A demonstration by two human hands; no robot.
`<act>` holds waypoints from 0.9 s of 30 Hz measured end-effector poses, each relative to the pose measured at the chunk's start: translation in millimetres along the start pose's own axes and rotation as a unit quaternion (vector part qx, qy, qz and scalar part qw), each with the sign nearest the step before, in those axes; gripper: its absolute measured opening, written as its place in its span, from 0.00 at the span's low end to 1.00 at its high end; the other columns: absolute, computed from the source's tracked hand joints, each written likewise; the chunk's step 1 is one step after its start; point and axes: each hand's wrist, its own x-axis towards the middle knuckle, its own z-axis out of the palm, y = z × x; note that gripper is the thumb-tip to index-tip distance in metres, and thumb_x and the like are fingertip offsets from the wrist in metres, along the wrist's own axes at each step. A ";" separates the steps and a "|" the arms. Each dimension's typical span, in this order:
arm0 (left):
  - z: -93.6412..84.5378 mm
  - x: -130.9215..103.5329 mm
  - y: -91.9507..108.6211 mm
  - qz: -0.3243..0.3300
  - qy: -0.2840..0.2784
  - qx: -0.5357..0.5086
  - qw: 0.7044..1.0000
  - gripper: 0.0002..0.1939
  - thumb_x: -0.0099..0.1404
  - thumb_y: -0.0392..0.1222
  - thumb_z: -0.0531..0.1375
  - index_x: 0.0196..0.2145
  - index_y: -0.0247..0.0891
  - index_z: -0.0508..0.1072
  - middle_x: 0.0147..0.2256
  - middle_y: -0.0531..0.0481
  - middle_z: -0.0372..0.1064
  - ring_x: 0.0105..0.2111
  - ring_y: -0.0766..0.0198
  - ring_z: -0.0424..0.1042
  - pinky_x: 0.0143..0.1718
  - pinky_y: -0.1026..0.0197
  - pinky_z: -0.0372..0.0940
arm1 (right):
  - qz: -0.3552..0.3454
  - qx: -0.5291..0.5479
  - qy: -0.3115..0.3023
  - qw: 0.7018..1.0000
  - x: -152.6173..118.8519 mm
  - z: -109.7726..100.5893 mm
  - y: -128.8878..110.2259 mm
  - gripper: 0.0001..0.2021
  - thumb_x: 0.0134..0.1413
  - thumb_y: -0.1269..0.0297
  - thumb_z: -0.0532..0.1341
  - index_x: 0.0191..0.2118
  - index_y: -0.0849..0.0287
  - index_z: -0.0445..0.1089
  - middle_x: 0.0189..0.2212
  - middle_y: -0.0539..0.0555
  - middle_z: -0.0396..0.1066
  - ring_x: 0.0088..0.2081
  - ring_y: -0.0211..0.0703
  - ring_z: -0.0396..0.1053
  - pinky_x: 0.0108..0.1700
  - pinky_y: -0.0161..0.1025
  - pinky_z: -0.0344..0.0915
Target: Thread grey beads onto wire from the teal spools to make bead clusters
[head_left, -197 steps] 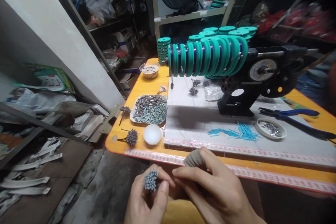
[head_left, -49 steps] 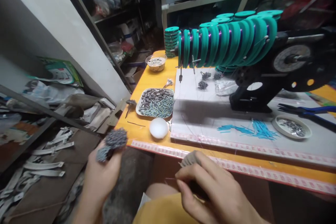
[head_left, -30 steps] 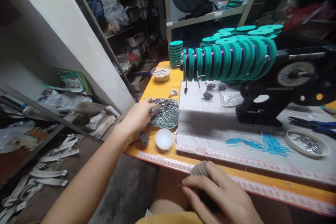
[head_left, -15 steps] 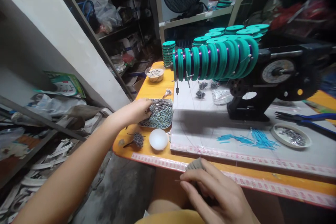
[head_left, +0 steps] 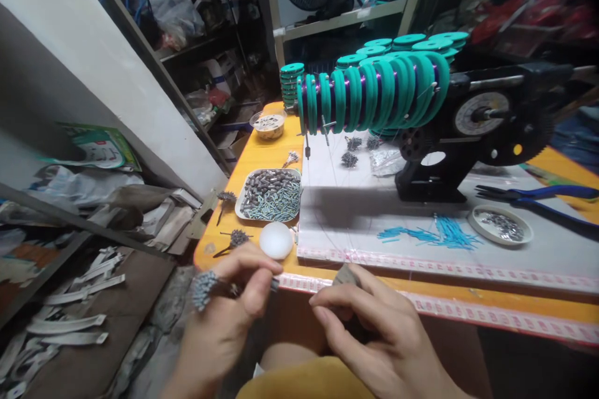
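Note:
My left hand (head_left: 234, 299) is closed over the table's near edge, left of my right hand. A bundle of thin grey-blue tipped pieces (head_left: 204, 290) sits in its palm side, and a small dark piece (head_left: 274, 285) shows at its fingertips. My right hand (head_left: 369, 318) is closed around a grey cloth-like piece (head_left: 345, 275); its thumb and forefinger are pinched together. Beyond my left hand are a white dome-shaped object (head_left: 276, 240) and a tray (head_left: 238, 204) of dark grey and blue-green small parts.
A black machine (head_left: 433, 168) carries a row of green discs (head_left: 369, 96). Blue strips (head_left: 435, 234), a dish (head_left: 500, 225) of metal bits and blue-handled pliers (head_left: 538, 199) lie at the right. Two dark clusters (head_left: 238, 238) sit at the table's left.
My left hand has left the tray and come back toward my right hand, with a bundle and small piece now visible in it. The view has shifted slightly.

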 end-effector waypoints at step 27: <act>43.1 -34.6 -47.3 -0.214 -0.026 -0.298 0.930 0.31 0.47 0.58 0.69 0.38 0.32 0.65 0.30 0.57 0.63 0.18 0.89 0.53 0.19 0.78 0.50 | 0.055 -0.007 -0.043 0.997 -4.3 -5.1 -9.8 0.11 0.56 0.74 0.54 0.27 0.71 0.71 0.27 0.52 0.57 0.33 0.12 0.51 0.36 0.14 0.47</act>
